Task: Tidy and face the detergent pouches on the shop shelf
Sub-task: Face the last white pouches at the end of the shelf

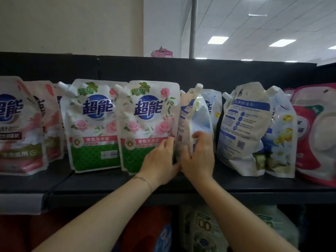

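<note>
Cream wall (72,24), tiled ceiling (272,19) (panel lights (217,40) lit).

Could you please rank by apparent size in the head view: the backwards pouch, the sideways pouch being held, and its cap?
Backwards pouch
then the sideways pouch, turned edge-on, so narrower
then its cap

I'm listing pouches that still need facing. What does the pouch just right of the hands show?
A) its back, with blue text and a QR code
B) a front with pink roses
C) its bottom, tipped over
A: the back-out pouch beside the right hand, which grips an edge-on pouch, shows blue text blocks and a QR code.
</note>
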Action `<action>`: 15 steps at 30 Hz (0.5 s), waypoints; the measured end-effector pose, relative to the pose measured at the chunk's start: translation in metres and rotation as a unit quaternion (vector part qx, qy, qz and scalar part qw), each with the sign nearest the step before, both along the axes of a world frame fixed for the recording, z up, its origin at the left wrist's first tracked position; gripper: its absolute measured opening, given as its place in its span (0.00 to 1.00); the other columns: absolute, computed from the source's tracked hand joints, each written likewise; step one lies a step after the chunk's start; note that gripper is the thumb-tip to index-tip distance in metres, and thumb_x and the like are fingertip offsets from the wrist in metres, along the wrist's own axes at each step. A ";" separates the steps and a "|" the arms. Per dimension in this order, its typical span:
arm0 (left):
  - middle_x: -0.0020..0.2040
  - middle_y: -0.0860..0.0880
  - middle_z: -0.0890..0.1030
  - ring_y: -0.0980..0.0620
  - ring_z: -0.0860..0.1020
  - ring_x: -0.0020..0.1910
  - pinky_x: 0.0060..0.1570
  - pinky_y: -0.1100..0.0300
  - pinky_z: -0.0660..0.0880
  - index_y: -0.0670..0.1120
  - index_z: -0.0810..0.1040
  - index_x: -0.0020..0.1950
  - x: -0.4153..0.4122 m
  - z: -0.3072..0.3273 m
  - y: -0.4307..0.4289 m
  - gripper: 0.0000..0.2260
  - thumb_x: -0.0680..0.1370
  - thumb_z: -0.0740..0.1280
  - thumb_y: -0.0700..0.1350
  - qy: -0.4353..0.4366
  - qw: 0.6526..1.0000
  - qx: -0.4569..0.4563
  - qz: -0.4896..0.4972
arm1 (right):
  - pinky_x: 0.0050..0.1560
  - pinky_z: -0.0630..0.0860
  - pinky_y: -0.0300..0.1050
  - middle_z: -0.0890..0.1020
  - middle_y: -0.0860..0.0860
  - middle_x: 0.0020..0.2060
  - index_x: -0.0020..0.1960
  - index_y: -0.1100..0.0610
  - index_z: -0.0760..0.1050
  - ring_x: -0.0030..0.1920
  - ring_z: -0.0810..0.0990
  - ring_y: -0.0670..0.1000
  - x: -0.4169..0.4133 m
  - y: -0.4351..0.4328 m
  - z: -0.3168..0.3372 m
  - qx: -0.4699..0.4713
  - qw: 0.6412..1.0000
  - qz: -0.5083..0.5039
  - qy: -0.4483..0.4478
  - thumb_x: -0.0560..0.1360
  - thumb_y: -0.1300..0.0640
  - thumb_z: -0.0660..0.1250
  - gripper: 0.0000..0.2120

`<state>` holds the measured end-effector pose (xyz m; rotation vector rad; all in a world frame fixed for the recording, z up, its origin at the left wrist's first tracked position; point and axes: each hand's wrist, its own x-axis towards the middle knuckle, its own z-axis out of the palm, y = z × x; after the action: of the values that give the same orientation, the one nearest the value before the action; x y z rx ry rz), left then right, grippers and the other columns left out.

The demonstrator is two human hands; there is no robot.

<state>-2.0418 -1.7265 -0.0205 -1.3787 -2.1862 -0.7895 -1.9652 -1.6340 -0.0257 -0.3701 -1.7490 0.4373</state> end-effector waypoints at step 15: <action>0.64 0.44 0.71 0.42 0.74 0.61 0.59 0.48 0.74 0.47 0.50 0.70 0.036 0.011 0.101 0.51 0.59 0.80 0.56 -0.326 0.926 0.169 0.083 | 0.58 0.76 0.51 0.83 0.53 0.50 0.57 0.53 0.77 0.53 0.80 0.53 0.002 0.100 0.016 -0.451 0.830 0.323 -0.063 0.68 0.49 0.74 0.20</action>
<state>-2.0062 -1.6254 -0.0099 -0.8084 -2.4210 -1.6475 -1.9628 -1.5338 -0.0092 -0.4559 -1.6605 1.7941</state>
